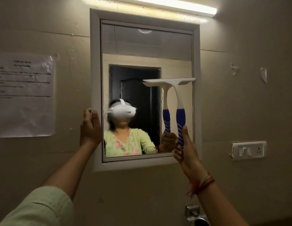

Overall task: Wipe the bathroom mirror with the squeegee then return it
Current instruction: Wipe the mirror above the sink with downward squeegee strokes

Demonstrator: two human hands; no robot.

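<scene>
A white-framed mirror (146,46) hangs on the beige wall. My right hand (186,149) grips the blue-and-white handle of a squeegee (178,95) held upright. Its white blade lies level across the glass at mid-height on the right side, reaching the right frame. The squeegee's reflection shows just to its left. My left hand (90,128) rests on the mirror's left frame edge, fingers wrapped around it. The mirror reflects a person wearing a headset and a green top.
A paper notice (24,95) is taped to the wall at the left. A switch and socket plate (248,150) sits right of the mirror. A tube light (158,4) glows above. A metal tap fitting (195,214) shows at the bottom edge.
</scene>
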